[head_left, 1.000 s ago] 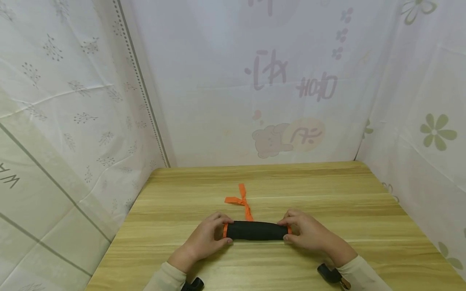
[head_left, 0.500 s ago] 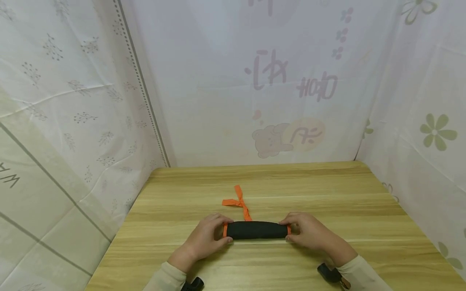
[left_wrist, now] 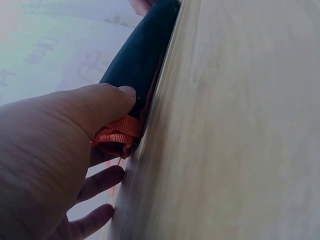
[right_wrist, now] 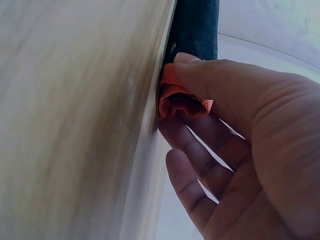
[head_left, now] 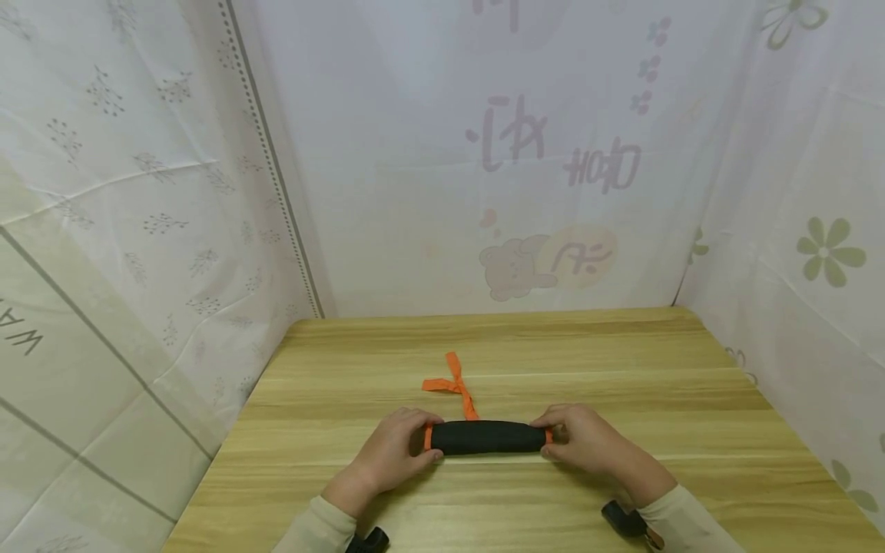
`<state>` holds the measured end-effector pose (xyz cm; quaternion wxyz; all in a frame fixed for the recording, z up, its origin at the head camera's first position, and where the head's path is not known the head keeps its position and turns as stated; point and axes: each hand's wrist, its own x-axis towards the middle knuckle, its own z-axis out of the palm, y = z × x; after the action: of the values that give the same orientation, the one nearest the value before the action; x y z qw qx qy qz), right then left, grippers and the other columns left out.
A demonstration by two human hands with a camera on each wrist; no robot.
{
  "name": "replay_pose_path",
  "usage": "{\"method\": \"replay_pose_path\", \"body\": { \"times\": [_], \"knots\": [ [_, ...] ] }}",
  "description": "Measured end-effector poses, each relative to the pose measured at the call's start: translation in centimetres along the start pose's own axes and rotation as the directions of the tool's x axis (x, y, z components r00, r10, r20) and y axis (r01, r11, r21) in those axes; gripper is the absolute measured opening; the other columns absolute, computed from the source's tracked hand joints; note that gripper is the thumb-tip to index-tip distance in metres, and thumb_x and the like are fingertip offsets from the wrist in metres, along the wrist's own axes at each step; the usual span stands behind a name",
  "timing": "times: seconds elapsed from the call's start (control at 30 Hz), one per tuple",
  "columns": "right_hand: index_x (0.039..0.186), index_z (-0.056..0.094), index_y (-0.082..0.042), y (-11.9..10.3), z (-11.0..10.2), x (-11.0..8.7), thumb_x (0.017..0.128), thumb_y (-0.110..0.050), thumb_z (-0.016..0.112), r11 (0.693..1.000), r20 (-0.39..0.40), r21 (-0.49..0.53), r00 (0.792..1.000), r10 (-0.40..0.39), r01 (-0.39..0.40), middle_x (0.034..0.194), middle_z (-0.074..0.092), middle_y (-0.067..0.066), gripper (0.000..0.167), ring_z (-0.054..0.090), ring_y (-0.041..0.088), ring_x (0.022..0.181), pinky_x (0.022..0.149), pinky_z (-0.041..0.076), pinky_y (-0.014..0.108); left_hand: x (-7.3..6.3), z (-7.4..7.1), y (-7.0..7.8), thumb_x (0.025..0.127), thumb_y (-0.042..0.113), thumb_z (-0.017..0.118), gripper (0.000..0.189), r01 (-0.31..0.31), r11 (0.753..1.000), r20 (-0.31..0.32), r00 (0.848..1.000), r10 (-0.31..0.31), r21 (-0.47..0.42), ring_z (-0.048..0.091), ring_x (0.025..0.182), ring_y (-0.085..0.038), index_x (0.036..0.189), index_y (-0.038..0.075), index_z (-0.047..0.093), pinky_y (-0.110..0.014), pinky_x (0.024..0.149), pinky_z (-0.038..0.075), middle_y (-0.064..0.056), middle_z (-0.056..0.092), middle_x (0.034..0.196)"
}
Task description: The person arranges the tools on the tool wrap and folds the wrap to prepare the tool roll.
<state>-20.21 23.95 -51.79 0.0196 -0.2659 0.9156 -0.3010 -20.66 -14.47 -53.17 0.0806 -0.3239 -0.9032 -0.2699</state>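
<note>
A black fabric roll with orange edging (head_left: 488,437) lies crosswise on the wooden table in the head view. My left hand (head_left: 394,449) pinches its left end, thumb on the near side and fingers on the far side. At the opposite end my right hand (head_left: 579,438) holds it the same way. Orange woven trim (left_wrist: 120,131) shows by the thumb in the left wrist view, and the rolled end's orange trim (right_wrist: 172,92) shows in the right wrist view. From behind the roll an orange tie strap (head_left: 459,386) runs out, knotted, with two loose tails.
The wooden table (head_left: 332,361) reaches back to a printed cloth hanging (head_left: 415,192). More patterned cloth (head_left: 781,253) hangs along the right and left sides. Black wrist devices (head_left: 624,519) sit below both hands.
The orange strap's tails have shifted slightly left and the roll looks a little narrower than a second ago. Both hands keep hold of its ends, and the last half second shows almost no movement.
</note>
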Motion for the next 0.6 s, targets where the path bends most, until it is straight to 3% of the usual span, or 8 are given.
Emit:
{"method": "replay_pose_path", "body": {
  "times": [0.13, 0.33, 0.6],
  "knots": [
    [0.119, 0.080, -0.021, -0.10, 0.15, 0.01, 0.085, -0.018, 0.089, 1.000, -0.012, -0.017, 1.000, -0.002, 0.002, 0.109, 0.068, -0.022, 0.035, 0.061, 0.005, 0.099, 0.093, 0.054, 0.042, 0.05, 0.05, 0.01, 0.090, 0.037, 0.086, 0.046, 0.014, 1.000, 0.005, 1.000, -0.014, 0.016, 0.062, 0.115, -0.012, 0.130, 0.024, 0.070, -0.044, 0.100, 0.052, 0.017, 0.067, 0.124],
    [0.118, 0.080, -0.022, 0.02, 0.20, 0.08, 0.086, -0.018, 0.089, 1.000, -0.008, -0.004, 1.000, 0.003, -0.003, 0.105, 0.066, -0.023, 0.033, 0.058, 0.005, 0.090, 0.085, 0.052, 0.034, 0.12, 0.05, 0.14, 0.089, 0.039, 0.086, 0.045, 0.041, 0.999, 0.018, 0.999, -0.041, 0.018, 0.061, 0.114, -0.012, 0.129, 0.026, 0.070, -0.045, 0.101, 0.051, 0.016, 0.068, 0.123],
    [0.117, 0.080, -0.021, 0.09, 0.21, 0.13, 0.085, -0.018, 0.090, 1.000, -0.013, -0.005, 1.000, -0.007, 0.007, 0.104, 0.067, -0.021, 0.033, 0.058, 0.006, 0.087, 0.081, 0.051, 0.030, 0.11, 0.09, 0.18, 0.089, 0.040, 0.086, 0.044, 0.057, 0.998, 0.034, 0.998, -0.057, 0.007, 0.061, 0.115, -0.013, 0.128, 0.027, 0.070, -0.046, 0.102, 0.050, 0.016, 0.068, 0.123]
  ]
}}
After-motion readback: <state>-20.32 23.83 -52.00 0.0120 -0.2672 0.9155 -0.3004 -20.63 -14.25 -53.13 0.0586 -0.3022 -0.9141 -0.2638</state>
